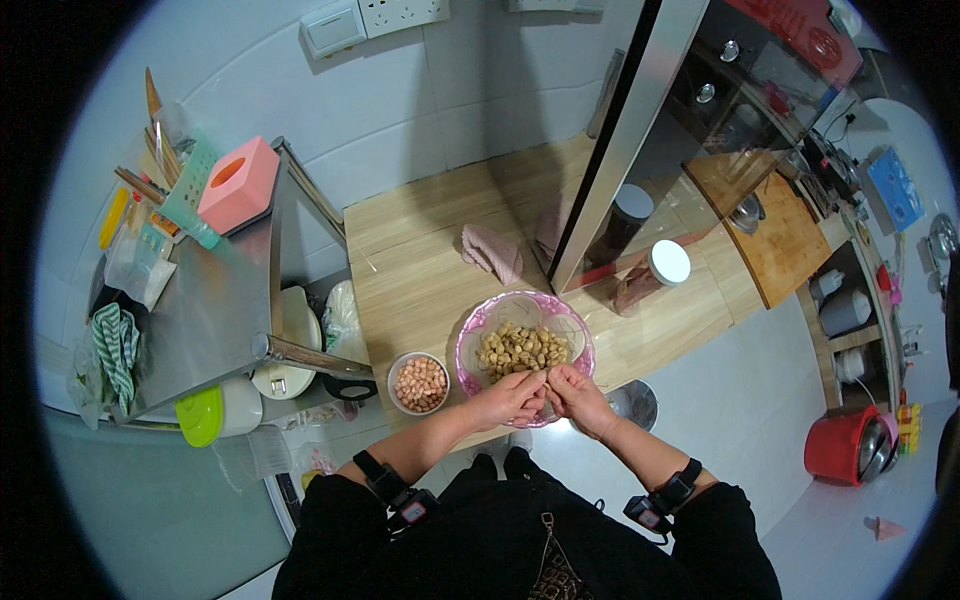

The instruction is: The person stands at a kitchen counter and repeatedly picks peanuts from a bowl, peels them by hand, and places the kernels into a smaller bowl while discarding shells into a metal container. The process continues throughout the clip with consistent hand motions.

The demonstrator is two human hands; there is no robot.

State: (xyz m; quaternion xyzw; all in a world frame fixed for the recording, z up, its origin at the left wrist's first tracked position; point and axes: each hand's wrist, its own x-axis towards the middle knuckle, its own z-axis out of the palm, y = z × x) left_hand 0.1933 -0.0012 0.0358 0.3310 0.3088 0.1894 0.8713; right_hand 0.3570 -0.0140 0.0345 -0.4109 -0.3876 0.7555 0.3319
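Note:
Over a pink-rimmed bowl (469,330), the fingertips of my left hand (517,399) and my right hand (579,399) meet. They pinch what looks like a single peanut between them, mostly covered by the fingers. Inside the bowl lies a heap of unshelled peanuts (525,346). To the left, at the counter's front edge, stands a small white bowl (393,381) of shelled peanuts (421,384) with pinkish skins. The front of the large bowl is partly hidden by my hands.
Behind the bowl, a crumpled pink cloth (491,253) lies on the wood-patterned counter (405,247). A white-lidded jar (654,276) stands right, beside a glass partition (630,142). Left is a steel table (225,292) with a pink tissue box (240,184). A bin (637,405) stands below.

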